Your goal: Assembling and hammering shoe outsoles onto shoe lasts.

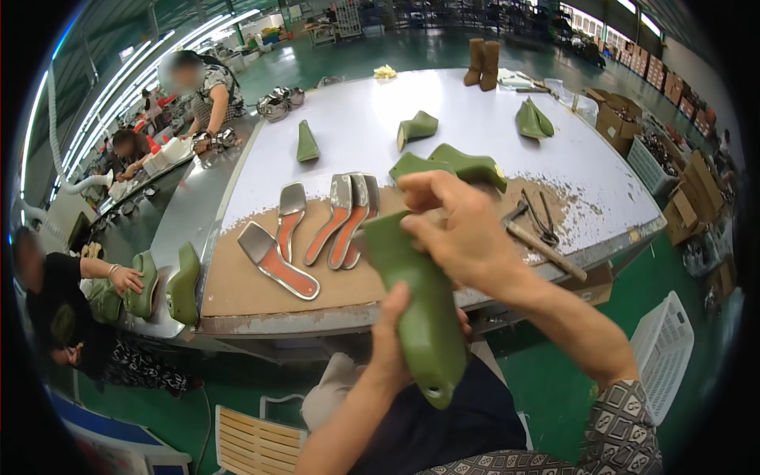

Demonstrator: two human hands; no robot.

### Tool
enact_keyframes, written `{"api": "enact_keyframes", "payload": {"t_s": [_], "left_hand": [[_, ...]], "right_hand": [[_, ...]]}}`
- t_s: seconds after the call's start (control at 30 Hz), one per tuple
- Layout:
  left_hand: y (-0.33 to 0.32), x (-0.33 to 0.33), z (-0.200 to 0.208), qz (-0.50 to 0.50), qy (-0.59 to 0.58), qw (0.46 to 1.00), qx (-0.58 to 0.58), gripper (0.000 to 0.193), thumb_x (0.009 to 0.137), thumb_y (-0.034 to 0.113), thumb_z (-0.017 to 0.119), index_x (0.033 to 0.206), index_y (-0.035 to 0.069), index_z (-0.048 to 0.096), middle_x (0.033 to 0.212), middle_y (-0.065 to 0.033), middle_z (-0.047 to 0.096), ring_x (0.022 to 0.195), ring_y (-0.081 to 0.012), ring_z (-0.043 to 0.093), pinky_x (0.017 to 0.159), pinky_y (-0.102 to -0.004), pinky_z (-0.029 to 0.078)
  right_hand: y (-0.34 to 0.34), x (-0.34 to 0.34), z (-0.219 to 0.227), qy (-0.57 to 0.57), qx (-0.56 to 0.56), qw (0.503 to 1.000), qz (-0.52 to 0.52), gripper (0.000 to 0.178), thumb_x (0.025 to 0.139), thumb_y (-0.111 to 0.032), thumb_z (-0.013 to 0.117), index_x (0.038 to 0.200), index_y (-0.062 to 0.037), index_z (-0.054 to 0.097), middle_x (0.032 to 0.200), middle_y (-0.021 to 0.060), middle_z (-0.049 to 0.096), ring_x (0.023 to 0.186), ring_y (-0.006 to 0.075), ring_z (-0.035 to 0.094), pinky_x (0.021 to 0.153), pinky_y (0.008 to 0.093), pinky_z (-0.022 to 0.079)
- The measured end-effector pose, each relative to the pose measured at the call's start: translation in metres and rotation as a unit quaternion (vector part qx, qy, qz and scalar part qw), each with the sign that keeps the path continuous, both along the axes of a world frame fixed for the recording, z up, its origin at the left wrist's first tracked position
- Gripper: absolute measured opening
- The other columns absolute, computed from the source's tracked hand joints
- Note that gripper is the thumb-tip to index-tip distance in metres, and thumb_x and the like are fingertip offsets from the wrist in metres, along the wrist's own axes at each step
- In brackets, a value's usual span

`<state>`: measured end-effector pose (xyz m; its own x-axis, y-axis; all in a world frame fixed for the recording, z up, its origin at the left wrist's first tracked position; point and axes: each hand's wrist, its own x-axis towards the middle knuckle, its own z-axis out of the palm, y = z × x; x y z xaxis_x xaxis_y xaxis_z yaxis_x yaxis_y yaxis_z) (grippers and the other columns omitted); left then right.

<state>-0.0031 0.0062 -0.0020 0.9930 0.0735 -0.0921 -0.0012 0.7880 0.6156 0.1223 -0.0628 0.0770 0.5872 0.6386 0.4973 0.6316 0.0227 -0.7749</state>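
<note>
My left hand (pixel 389 342) grips a green shoe last (pixel 427 336) from beneath, thumb on one side and fingertips on the other. The last is tilted over my lap, with a hole in its lower end. Bent over its upper end, my right hand (pixel 463 229) has its fingers curled and pinched close to the surface; what they hold, if anything, is hidden. On the table beyond lie several orange insole-shaped plates with silvery edges (pixel 286 273). Two green lasts (pixel 467 168) lie behind my right hand.
A hammer (pixel 550 252) and pincers (pixel 541 218) lie right on the worn table (pixel 340 103). More lasts (pixel 307 142) and brown boots (pixel 481 65) stand farther back. A co-worker's hand (pixel 127 279) touches lasts at left. A white basket (pixel 663 356) stands right.
</note>
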Motion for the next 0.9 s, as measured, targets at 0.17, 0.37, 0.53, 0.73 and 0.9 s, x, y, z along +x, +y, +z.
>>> {"api": "enact_keyframes", "payload": {"t_s": [0.17,0.37,0.53,0.73,0.9], "left_hand": [[0.021,0.000,0.002,0.122,-0.044,0.988,-0.078,0.062,0.088,0.053,0.042,0.120,0.000,0.052,0.099,-0.0163,0.062,0.083,-0.0262,0.065,0.074,-0.0384,0.054],[0.031,0.005,-0.006,0.296,-0.047,0.948,0.104,0.062,0.091,0.054,0.046,0.125,0.002,0.052,0.117,-0.0145,0.060,0.106,-0.0227,0.058,0.090,-0.0344,0.047],[0.058,-0.012,0.002,0.329,0.039,0.918,0.220,0.063,0.091,0.038,0.061,0.134,-0.002,0.041,0.118,-0.0167,0.060,0.111,-0.0245,0.058,0.095,-0.0373,0.048],[0.095,-0.051,-0.043,0.242,0.189,0.894,0.327,0.038,0.089,0.003,0.055,0.126,-0.006,0.049,0.110,-0.0136,0.061,0.094,-0.0157,0.062,0.082,-0.0278,0.053],[0.105,-0.006,-0.031,0.252,0.043,0.641,0.723,0.028,0.086,-0.001,0.054,0.112,0.000,0.065,0.098,-0.0114,0.067,0.088,-0.0168,0.064,0.078,-0.0282,0.051]], "right_hand": [[-0.045,-0.040,-0.079,0.230,-0.095,0.954,0.166,0.097,0.079,-0.040,0.077,0.143,0.0049,0.020,0.138,0.0254,0.037,0.127,0.0314,0.042,0.097,0.0356,0.045],[-0.071,-0.049,-0.087,0.224,-0.053,0.955,0.185,0.063,0.085,-0.018,0.074,0.128,0.0025,0.034,0.130,0.0196,0.049,0.124,0.0230,0.047,0.100,0.0351,0.042],[-0.085,-0.017,-0.126,-0.059,-0.104,0.987,0.103,0.059,0.074,-0.002,0.075,0.122,-0.0046,0.040,0.113,0.0174,0.057,0.108,0.0339,0.056,0.092,0.0418,0.045],[-0.076,-0.020,-0.145,-0.169,-0.177,0.961,0.125,0.057,0.068,0.000,0.067,0.121,-0.0092,0.049,0.096,0.0121,0.051,0.090,0.0332,0.052,0.079,0.0414,0.042],[-0.076,-0.028,-0.150,-0.164,-0.155,0.969,0.101,0.058,0.067,0.000,0.065,0.122,-0.0037,0.049,0.099,0.0139,0.054,0.093,0.0338,0.054,0.080,0.0417,0.045]]}}
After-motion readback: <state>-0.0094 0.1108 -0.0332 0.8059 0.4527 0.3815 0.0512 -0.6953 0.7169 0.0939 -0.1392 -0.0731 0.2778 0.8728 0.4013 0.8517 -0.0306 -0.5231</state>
